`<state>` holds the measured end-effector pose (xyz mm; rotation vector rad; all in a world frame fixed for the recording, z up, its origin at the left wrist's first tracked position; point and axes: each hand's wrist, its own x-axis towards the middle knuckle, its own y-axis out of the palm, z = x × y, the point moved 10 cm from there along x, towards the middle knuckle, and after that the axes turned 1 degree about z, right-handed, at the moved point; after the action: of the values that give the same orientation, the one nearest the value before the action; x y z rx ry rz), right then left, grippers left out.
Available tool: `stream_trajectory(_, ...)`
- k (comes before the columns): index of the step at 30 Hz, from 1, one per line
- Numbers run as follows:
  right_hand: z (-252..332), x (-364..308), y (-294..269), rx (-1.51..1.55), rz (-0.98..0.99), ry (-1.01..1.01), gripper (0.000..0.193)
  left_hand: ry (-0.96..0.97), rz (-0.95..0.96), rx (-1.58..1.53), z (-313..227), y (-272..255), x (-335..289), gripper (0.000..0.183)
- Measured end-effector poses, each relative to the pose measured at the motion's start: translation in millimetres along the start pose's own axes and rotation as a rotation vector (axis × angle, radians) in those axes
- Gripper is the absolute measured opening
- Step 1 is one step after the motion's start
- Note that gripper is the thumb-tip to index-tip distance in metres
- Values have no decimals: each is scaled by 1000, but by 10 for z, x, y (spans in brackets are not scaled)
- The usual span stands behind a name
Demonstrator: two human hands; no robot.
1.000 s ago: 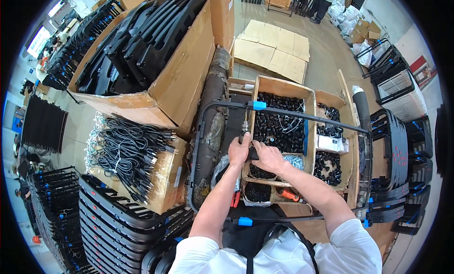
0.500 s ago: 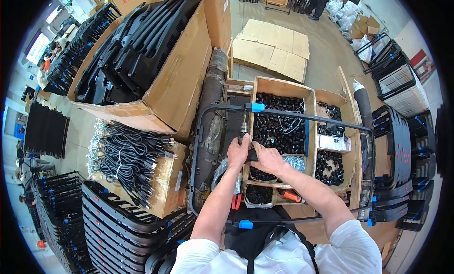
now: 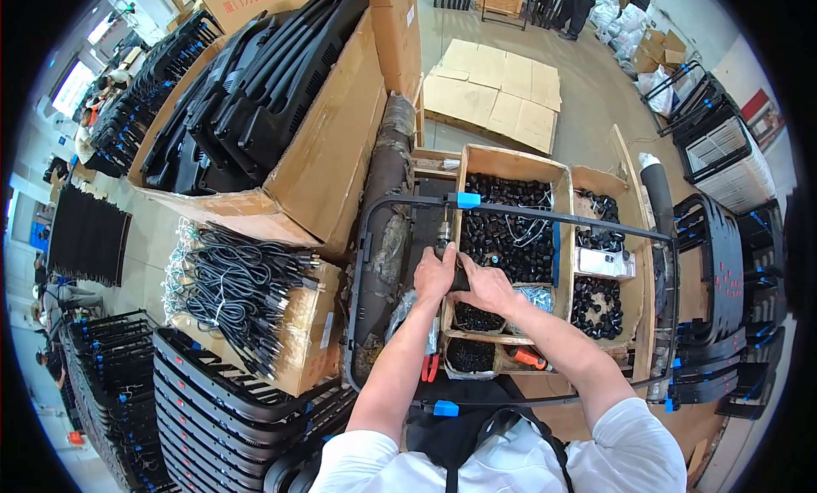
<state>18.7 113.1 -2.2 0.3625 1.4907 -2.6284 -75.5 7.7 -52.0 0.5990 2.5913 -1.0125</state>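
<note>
Both forearms reached forward from the lower edge and met just inside the black tubular frame (image 3: 400,205), near its far bar with the blue clip (image 3: 468,199). The left hand (image 3: 435,274) was curled around the body of a power screwdriver (image 3: 445,238) standing upright below that bar. The right hand (image 3: 482,286) was wrapped around the tool's lower end, touching the left hand, beside the cardboard box of small black parts (image 3: 511,229).

Cable box (image 3: 255,314) left of frame (image 3: 511,212); parts box (image 3: 511,229) behind hands.
</note>
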Motion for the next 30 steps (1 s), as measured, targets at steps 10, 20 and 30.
stream_trajectory(10, 30, 30, -120, -9, -1, 13, 98, 20, -40, 15, -70, -19, 60, 78)
stream_trajectory(20, 131, -8, -68, 9, -101, -16, 60, 27, -12, -17, -63, -1, 75, 81)
stream_trajectory(30, 211, -101, -54, 22, -101, -18, 59, -43, -3, -65, 82, 1, 0, 88)
